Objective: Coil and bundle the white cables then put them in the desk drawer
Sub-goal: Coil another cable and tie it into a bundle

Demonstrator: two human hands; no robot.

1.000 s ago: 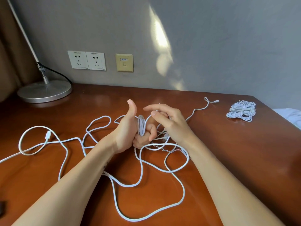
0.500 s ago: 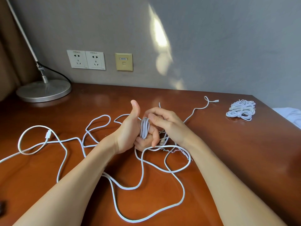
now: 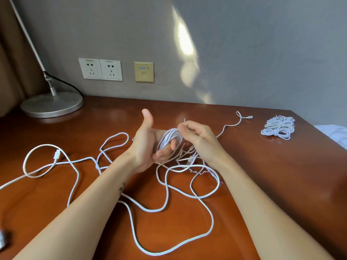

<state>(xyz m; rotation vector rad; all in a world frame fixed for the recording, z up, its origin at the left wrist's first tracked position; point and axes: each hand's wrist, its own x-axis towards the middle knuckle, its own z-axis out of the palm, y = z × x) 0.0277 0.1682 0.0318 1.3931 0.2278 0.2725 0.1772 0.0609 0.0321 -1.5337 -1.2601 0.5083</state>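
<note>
Right of the lamp base (image 3: 52,105), loose white cable (image 3: 56,154) sprawls over the reddish-brown surface (image 3: 262,184) below a grey wall. The left hand's (image 3: 144,147) curled fingers carry a coil (image 3: 170,136); the right hand (image 3: 199,139) pinches the coil. A finished bundle (image 3: 278,126) lies farther right.

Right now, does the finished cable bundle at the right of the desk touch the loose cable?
Apart. The head view shows bare desk between the bundle and the plug end of the loose cable.

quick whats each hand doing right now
Left hand: holds the cable coil, which is wound round its curled fingers; thumb up.
Right hand: pinches a strand at the top of that coil.
</note>
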